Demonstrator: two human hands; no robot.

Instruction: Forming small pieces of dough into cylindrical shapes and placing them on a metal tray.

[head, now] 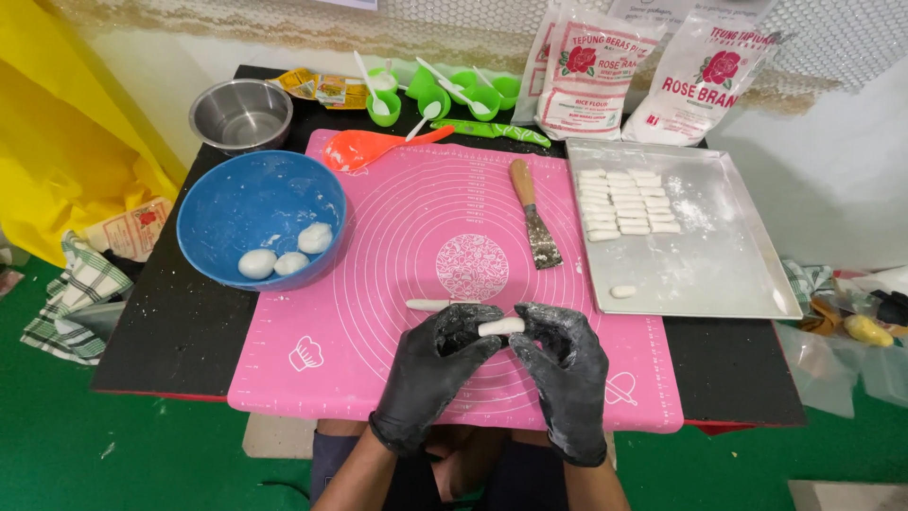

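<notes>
From the head view, the left hand (433,364) and the right hand (566,364), both in black gloves dusted with flour, pinch a short dough piece (500,326) between their fingertips, just above the pink mat (397,246); each hand is closed on one end of it; a thin dough strip (430,305) lies on the mat just beyond the left hand.

The blue bowl (248,194) holds three dough balls (288,254) near its front wall; the steel bowl (241,114) behind it looks empty; the metal tray (719,274) carries rows of cut dough pieces (626,202), one stray piece (622,291) and loose flour; green cups (445,93) hold white spoons, their contents too small to tell.

A scraper (534,216) rests on the mat; an orange spoon (364,149) lies at its far edge; two flour bags (643,71) are cut off at the top; the black tabletop (161,322) hides the person's lap.
</notes>
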